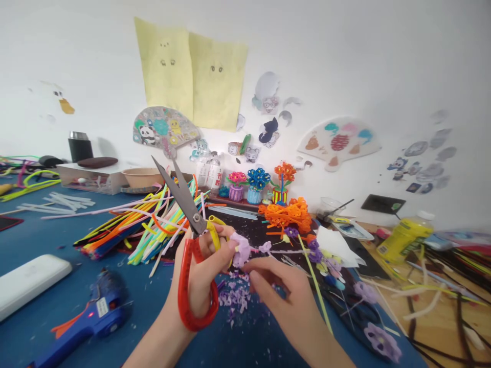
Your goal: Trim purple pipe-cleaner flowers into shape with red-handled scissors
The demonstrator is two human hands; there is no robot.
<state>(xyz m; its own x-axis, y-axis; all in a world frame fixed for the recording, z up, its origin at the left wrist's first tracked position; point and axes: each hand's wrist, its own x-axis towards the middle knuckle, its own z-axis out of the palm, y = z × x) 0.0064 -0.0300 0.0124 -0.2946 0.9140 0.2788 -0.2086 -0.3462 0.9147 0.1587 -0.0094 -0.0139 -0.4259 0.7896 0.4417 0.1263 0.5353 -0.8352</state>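
Observation:
My left hand is closed around a pair of scissors with red and yellow handles. The blades point up and left, slightly apart, and a red handle loop hangs over the hand. Between the thumb and fingers of that hand is a fuzzy lilac flower piece. My right hand has its fingertips pinched at the lower right edge of this piece; how firmly they grip it is hard to see. Lilac and purple fluff clippings lie scattered on the table below both hands.
A blue glue gun with a lit red light and a white case lie left. Colourful pipe cleaners are heaped behind. Orange flowers and small flower pots stand at the back. Right are lilac flowers and a yellow bottle.

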